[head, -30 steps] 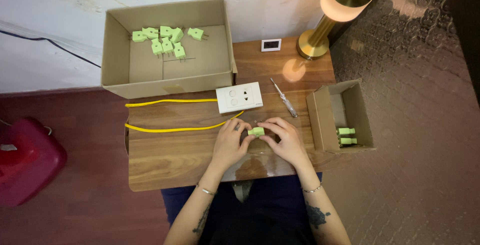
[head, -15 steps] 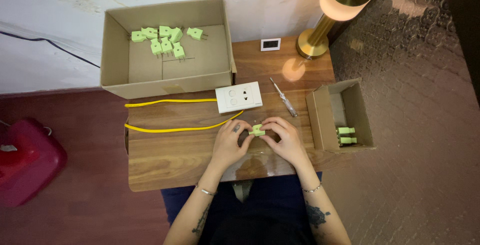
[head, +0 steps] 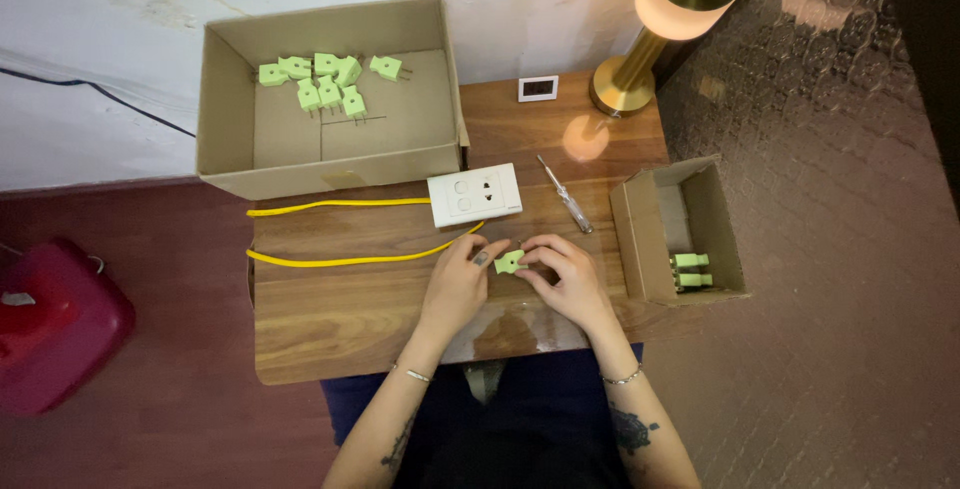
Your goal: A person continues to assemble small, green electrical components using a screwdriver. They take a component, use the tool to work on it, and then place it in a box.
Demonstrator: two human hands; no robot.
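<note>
You hold a small green plug (head: 509, 262) between both hands, just above the table (head: 340, 319), in front of the white socket plate (head: 475, 194). Your left hand (head: 460, 284) pinches its left side with the fingertips, and your right hand (head: 562, 277) pinches its right side, so each grip is pressed on the plug, not spread.

I judge the plug to be light and stiff, made of hard plastic, so it will not bend or give under your fingers. The smooth shell may be a little slippery, and the piece is small, so a fingertip pinch on the flat sides of the body is the safest hold. Keep away from the metal pins: they are thin, and they could bend or prick you. In this view I cannot tell where the pins point, because your fingers cover most of the plug.

The plug looks pale green, blocky and short, with a matte surface. The same kind of plugs lie in the big box (head: 225, 99) at the back of the table, a loose group (head: 325, 84) of them, and a few more (head: 690, 269) rest in the small box (head: 628, 239) at your right. A yellow cable (head: 340, 259) runs from the socket plate across the table, and a screwdriver (head: 563, 192) lies just beside the plate.
</note>
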